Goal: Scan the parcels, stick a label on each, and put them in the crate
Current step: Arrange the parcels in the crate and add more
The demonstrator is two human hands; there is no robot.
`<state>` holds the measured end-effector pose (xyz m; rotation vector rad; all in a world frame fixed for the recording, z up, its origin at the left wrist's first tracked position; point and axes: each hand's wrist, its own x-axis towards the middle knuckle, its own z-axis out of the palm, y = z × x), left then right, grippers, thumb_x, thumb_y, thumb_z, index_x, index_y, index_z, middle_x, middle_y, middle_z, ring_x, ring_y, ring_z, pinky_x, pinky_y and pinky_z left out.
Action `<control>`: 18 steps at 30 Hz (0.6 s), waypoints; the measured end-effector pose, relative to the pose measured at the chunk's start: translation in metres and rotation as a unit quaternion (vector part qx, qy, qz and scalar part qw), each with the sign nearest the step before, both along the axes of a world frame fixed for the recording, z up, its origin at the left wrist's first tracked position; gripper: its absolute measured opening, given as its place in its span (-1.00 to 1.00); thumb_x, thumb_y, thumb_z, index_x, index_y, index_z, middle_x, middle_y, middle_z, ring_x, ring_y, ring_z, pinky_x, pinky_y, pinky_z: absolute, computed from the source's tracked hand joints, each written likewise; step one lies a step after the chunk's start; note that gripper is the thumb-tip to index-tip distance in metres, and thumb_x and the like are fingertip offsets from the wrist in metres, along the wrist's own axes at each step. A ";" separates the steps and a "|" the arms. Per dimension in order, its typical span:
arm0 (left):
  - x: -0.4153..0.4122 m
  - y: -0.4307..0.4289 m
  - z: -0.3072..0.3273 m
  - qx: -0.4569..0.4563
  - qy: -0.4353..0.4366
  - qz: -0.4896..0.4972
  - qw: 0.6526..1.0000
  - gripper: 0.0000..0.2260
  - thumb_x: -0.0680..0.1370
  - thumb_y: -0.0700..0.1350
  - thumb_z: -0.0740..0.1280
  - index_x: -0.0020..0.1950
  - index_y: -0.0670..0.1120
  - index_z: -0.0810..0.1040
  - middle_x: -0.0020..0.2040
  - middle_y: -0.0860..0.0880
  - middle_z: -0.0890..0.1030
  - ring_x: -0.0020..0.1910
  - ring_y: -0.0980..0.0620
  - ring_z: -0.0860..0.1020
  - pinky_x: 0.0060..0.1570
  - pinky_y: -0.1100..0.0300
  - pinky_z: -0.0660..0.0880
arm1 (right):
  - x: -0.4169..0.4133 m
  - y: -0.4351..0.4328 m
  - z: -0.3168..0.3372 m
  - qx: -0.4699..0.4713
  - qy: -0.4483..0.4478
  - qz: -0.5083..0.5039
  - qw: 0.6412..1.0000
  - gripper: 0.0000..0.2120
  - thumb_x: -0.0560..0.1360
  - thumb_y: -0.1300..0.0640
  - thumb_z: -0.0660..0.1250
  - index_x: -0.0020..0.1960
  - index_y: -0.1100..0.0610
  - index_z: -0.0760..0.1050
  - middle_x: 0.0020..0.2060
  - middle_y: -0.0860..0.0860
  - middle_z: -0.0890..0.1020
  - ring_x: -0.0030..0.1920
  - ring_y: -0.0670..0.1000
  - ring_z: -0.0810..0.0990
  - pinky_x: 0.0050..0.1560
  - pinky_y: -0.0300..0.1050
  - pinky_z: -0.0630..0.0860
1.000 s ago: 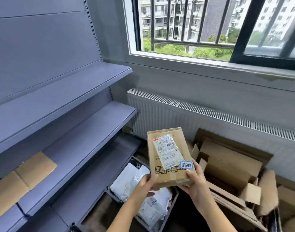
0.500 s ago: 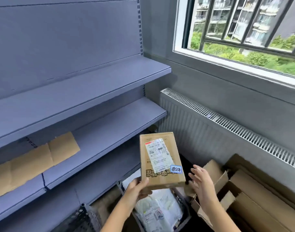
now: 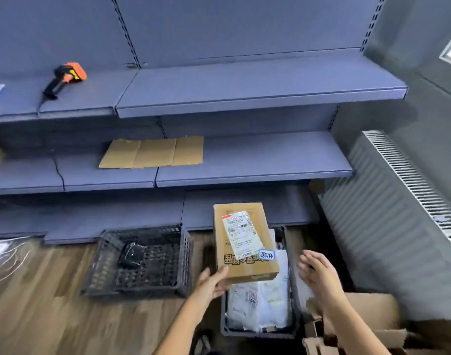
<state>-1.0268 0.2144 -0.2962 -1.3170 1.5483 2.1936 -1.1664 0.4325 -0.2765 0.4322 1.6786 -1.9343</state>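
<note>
Cardboard parcel (image 3: 244, 242) is in the air above the grey crate (image 3: 260, 334) full of white mail bags, with its long axis running from near to far and its printed face up. The shipping label (image 3: 241, 234) and a small blue sticker (image 3: 266, 254) are already on it. The left hand (image 3: 211, 283) pinches the near left corner, thumb on top. The right hand (image 3: 319, 275) is spread and holds nothing, just beside the parcel's right edge but not touching it.

I judge that the parcel now only needs to go into a crate. The full one is directly below, so the move would be straight down. The black mesh crate (image 3: 142, 228), with only 1 dark packet (image 3: 130, 254) in it, lies to the left, on the side of the holding hand. I cannot tell which of the 2 is meant. The lowest shelf edge (image 3: 244, 228) is close behind the far end, and the loose cardboard (image 3: 373, 303) crowds the right side.
</note>
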 end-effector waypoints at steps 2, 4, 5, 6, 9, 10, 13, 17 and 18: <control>0.007 0.012 -0.009 0.010 -0.008 0.014 1.000 -0.38 0.43 -0.06 0.40 0.42 -0.21 0.28 0.02 -0.10 0.64 -0.18 -0.04 0.61 -0.04 0.10 0.50 | 0.002 0.004 -0.009 0.005 -0.019 0.017 1.000 -0.86 0.60 0.25 0.19 -0.08 0.11 0.48 -0.13 0.05 0.59 -0.15 0.02 0.56 -0.14 -0.14 0.44; 0.008 0.021 -0.025 0.018 -0.027 0.013 0.999 -0.49 0.49 -0.08 0.37 0.39 -0.21 0.33 0.03 -0.08 0.64 -0.14 -0.06 0.62 -0.03 0.14 0.51 | 0.004 0.009 -0.025 0.010 -0.039 0.028 0.999 -0.87 0.60 0.24 0.21 -0.09 0.11 0.48 -0.12 0.08 0.59 -0.16 0.03 0.57 -0.16 -0.14 0.44; 0.006 0.024 -0.039 0.020 -0.042 0.012 0.999 -0.45 0.50 -0.07 0.37 0.42 -0.21 0.29 0.07 -0.09 0.63 -0.11 -0.06 0.63 -0.05 0.16 0.51 | 0.004 0.012 -0.037 0.017 -0.052 0.030 0.998 -0.88 0.59 0.23 0.21 -0.09 0.11 0.48 -0.12 0.09 0.59 -0.17 0.02 0.57 -0.18 -0.14 0.43; 0.004 0.029 -0.048 0.019 -0.054 0.012 0.998 -0.38 0.49 -0.06 0.38 0.47 -0.21 0.22 0.12 -0.10 0.61 -0.09 -0.06 0.63 -0.05 0.18 0.51 | 0.007 0.015 -0.045 0.025 -0.072 0.022 0.997 -0.88 0.60 0.23 0.21 -0.09 0.12 0.48 -0.11 0.09 0.60 -0.18 0.01 0.57 -0.20 -0.15 0.44; -0.018 0.042 -0.091 0.017 -0.067 -0.006 0.998 -0.39 0.52 -0.12 0.37 0.48 -0.19 0.17 0.02 -0.02 0.59 -0.08 -0.01 0.61 -0.13 0.27 0.48 | 0.008 0.024 -0.099 0.027 -0.117 -0.008 0.993 -0.90 0.59 0.28 0.21 -0.08 0.18 0.48 -0.18 0.13 0.59 -0.39 -0.07 0.61 -0.42 -0.28 0.48; -0.026 0.045 -0.105 0.016 -0.070 -0.019 0.997 -0.45 0.53 -0.15 0.35 0.45 -0.18 0.22 -0.01 -0.01 0.58 -0.06 -0.02 0.60 -0.19 0.33 0.48 | 0.009 0.025 -0.113 0.018 -0.132 -0.013 0.991 -0.97 0.55 0.26 0.29 -0.05 0.22 0.48 -0.24 0.11 0.61 -0.47 -0.10 0.60 -0.49 -0.32 0.47; -0.047 0.050 -0.179 0.019 -0.096 -0.043 0.994 -0.50 0.52 -0.21 0.36 0.43 -0.18 0.30 0.11 -0.06 0.56 0.10 -0.06 0.56 -0.21 0.39 0.53 | 0.009 0.024 -0.169 0.016 -0.166 -0.021 0.986 -0.68 0.44 0.22 0.44 0.10 0.36 0.46 -0.46 -0.01 0.64 -0.50 -0.11 0.61 -0.51 -0.33 0.47; -0.068 0.060 -0.276 0.003 -0.113 -0.081 0.990 -0.57 0.51 -0.24 0.37 0.36 -0.10 0.37 0.14 -0.01 0.57 0.13 0.01 0.54 0.03 0.27 0.51 | 0.009 0.023 -0.240 0.016 -0.178 -0.017 0.984 -0.27 -0.02 0.06 0.71 -0.02 0.40 0.49 -0.45 0.04 0.65 -0.47 -0.04 0.62 -0.51 -0.29 0.48; -0.073 0.062 -0.292 0.004 -0.113 -0.088 0.990 -0.61 0.52 -0.24 0.36 0.30 -0.06 0.37 0.13 0.01 0.55 0.11 0.04 0.53 -0.01 0.33 0.50 | 0.009 0.021 -0.253 0.012 -0.186 -0.022 0.982 -0.34 0.05 0.10 0.68 -0.02 0.41 0.49 -0.43 0.06 0.65 -0.46 -0.02 0.61 -0.51 -0.29 0.47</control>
